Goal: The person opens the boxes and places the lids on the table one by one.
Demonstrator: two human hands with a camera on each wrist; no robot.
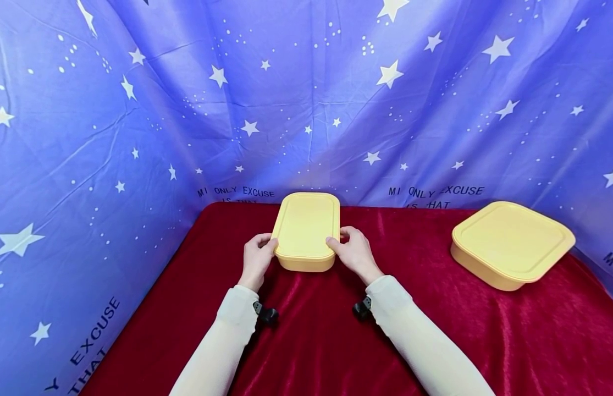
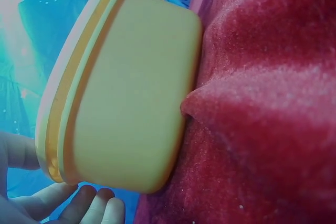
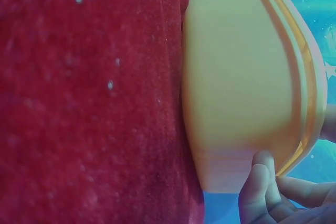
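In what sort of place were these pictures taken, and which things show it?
Probably a makeshift indoor recording corner: blue star-printed fabric hangs like walls around a surface covered in red velvety cloth, and small black devices sit at the person's wrists.

Blue star-printed curtains (image 1: 286, 99) hang behind a red velvety cloth (image 1: 306, 335)

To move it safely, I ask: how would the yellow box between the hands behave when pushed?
The yellow box should probably be stiff: its walls look undented beside the fingers. It seems unlikely to roll or tip, being low and wide on the red cloth.
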